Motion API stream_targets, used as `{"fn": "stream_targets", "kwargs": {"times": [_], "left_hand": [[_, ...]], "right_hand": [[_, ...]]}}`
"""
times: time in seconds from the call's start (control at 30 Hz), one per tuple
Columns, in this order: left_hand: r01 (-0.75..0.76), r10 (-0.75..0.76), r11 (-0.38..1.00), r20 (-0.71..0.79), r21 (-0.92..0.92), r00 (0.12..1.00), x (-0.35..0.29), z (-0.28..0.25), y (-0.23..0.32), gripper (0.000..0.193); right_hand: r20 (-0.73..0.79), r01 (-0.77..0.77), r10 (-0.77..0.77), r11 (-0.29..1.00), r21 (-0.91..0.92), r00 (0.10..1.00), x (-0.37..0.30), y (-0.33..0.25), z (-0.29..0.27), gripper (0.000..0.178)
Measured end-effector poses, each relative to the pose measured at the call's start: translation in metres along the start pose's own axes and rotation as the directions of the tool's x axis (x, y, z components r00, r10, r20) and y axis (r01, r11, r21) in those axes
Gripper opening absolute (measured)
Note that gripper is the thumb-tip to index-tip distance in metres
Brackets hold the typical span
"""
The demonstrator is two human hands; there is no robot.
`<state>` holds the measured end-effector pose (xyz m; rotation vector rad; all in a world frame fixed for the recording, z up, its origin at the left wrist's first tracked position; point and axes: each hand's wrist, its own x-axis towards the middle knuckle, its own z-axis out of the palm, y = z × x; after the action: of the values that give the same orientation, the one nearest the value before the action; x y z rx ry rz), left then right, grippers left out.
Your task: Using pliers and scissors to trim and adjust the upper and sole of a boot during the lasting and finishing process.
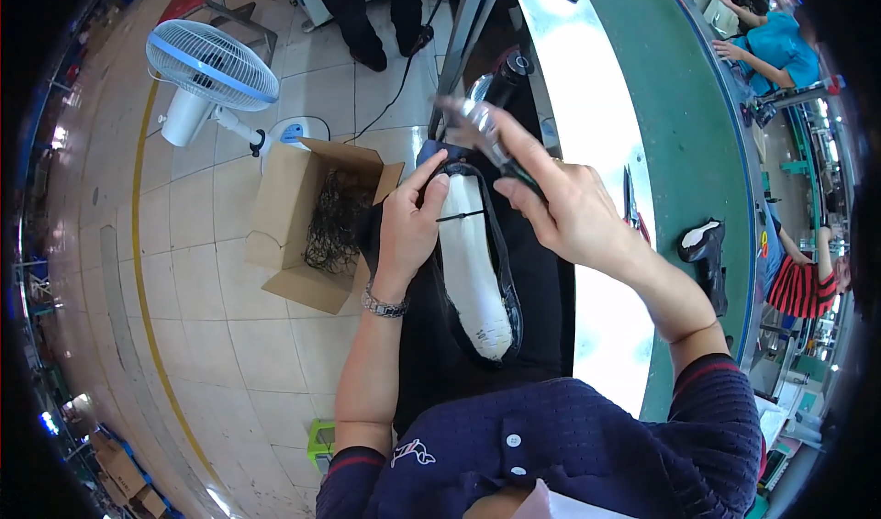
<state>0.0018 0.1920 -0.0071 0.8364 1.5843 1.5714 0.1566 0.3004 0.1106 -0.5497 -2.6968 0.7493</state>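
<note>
A dark shoe upper on a last lies bottom up over my lap, its long white insole (473, 271) facing me and a thin black strip across it. My left hand (410, 221) grips the shoe's far end at its left edge, with thumb and index finger at the rim. In my right hand (574, 202) is a hand tool (477, 122) with a shiny metal head and a dark handle. Motion smears its head, so its exact kind is unclear. The tool is raised above the shoe's far end, near a dark blue piece (429, 152).
An open cardboard box (284, 202) holding tangled black strands stands left, near a fan (211, 74). A black post (507, 77) rises beyond the shoe. Red-handled cutters (633, 202) lie on the white bench (610, 317); another shoe (705, 253) rests on the green belt (633, 51). Co-workers sit right.
</note>
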Motion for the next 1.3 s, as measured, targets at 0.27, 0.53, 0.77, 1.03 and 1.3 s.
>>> {"fn": "stream_targets", "kwargs": {"times": [0.27,0.53,0.77,1.03,1.3], "left_hand": [[-0.100,0.097,0.995,0.092,0.024,0.991,0.001,-0.007,0.004,0.043],[0.163,-0.158,0.986,0.150,-0.021,0.976,-0.011,-0.015,0.009,0.050],[0.122,-0.104,0.954,0.077,-0.274,0.992,-0.065,-0.023,0.018,0.060],[0.019,-0.022,0.999,0.092,0.034,0.996,-0.093,0.008,0.032,0.073],[0.043,-0.047,0.993,0.033,0.113,0.998,-0.093,0.007,0.027,0.064]], "right_hand": [[0.140,0.036,-0.013,0.986,-0.165,0.990,0.006,0.005,-0.001,0.066],[0.275,-0.083,0.102,0.993,-0.078,0.956,-0.002,0.016,0.010,0.067],[-0.179,-0.751,0.738,0.661,-0.005,0.651,-0.060,0.107,0.009,0.065],[-0.420,-0.673,0.625,0.739,0.044,0.659,-0.164,0.166,0.030,0.044],[-0.353,-0.879,0.823,0.477,0.003,0.445,-0.259,0.162,0.031,0.044]]}}
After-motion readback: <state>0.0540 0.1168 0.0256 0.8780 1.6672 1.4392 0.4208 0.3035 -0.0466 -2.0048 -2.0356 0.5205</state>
